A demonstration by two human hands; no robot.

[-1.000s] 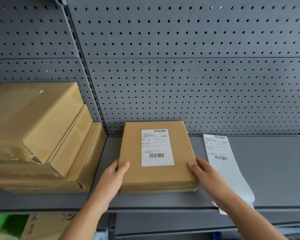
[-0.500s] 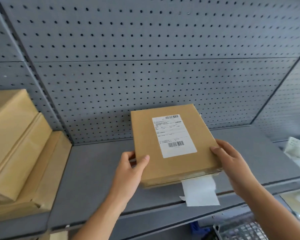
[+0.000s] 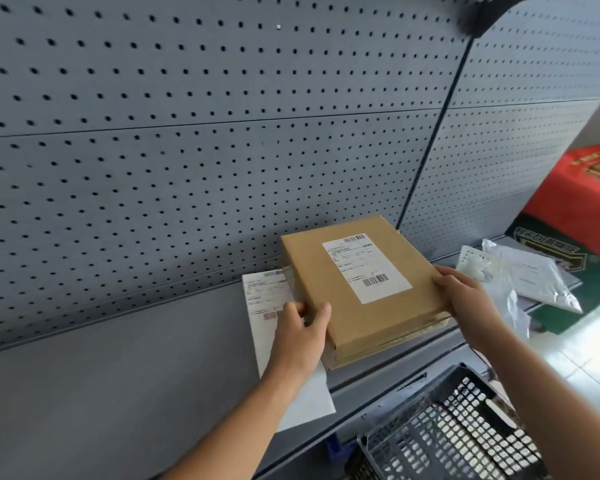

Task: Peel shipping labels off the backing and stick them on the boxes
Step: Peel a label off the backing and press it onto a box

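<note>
Box: a flat brown cardboard box [image 3: 357,292] carrying a white printed shipping label [image 3: 367,268] on its top face; it is held above the right end of the grey metal shelf [image 3: 118,375], its near right corner past the shelf's front edge.
Long axis: runs from near right to far left, toward the grey perforated back panel [image 3: 187,150]; the top face tilts toward the camera, and the label's long side follows the same line.
Left hand [image 3: 300,336]: fingers curled around the box's near left edge, thumb on top.
Right hand [image 3: 465,294]: fingers wrapped on the right edge, thumb on top.
Label strip: a white backing strip with a printed label [image 3: 267,299] lies flat on the shelf, partly under the box and left hand, its near end over the front edge.
Open room: bare shelf to the left.
Right and below: a black plastic mesh basket [image 3: 458,431] under the shelf edge; clear plastic bags [image 3: 530,275] and a red carton [image 3: 582,188] beyond.
</note>
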